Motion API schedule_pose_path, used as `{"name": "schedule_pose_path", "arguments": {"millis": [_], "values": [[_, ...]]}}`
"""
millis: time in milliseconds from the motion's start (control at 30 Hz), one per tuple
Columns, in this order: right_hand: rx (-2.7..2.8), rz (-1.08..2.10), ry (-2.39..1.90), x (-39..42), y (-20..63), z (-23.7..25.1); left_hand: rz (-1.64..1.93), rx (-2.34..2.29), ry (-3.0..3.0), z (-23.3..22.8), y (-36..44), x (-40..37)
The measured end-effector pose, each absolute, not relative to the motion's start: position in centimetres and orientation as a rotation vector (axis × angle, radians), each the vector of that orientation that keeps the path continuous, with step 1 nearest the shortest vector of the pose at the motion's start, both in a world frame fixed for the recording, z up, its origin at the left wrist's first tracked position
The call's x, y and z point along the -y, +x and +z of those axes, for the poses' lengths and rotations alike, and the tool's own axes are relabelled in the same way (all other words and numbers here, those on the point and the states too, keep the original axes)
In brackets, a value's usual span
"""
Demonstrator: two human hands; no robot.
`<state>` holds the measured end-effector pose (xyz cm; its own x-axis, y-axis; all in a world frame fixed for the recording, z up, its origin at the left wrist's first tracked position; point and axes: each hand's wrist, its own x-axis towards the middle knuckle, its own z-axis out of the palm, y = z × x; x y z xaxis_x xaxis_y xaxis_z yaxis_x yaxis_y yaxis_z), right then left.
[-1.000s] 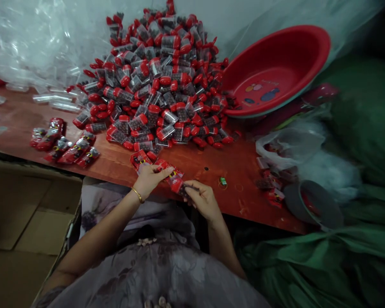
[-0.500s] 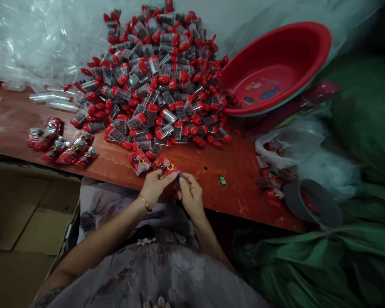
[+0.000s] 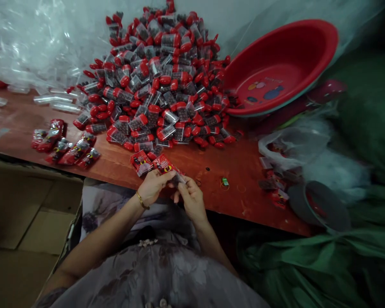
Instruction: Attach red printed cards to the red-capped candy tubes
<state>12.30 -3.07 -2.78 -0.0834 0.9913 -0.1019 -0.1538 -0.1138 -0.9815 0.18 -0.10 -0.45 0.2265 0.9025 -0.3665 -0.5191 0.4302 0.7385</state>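
My left hand pinches a small red printed packet near the table's front edge. The fingers of my right hand are closed on the packet's clear right end, where small dark contents show through. Just left of it lies another red packet, apart from my fingers. Beyond both hands rises a big heap of clear tubes with red caps, filled with dark little balls. Several more red packets lie in a loose group at the left.
A large red basin leans at the back right against the heap. On the right are a clear plastic bag and a grey tub. A small green item and rubber bands lie on the table. Empty clear tubes are at the left.
The packet has turned slightly between my hands, and more of its clear right end shows. My right fingers have shifted a little lower on it. The whole view has moved slightly.
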Motion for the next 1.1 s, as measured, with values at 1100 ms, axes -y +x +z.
{"name": "schedule_pose_path", "arguments": {"millis": [1100], "values": [[2.071,-0.294,-1.943,-11.6,18.6,-4.9,0.614,-1.714,2.392,-5.4,-1.3,-2.7]]}}
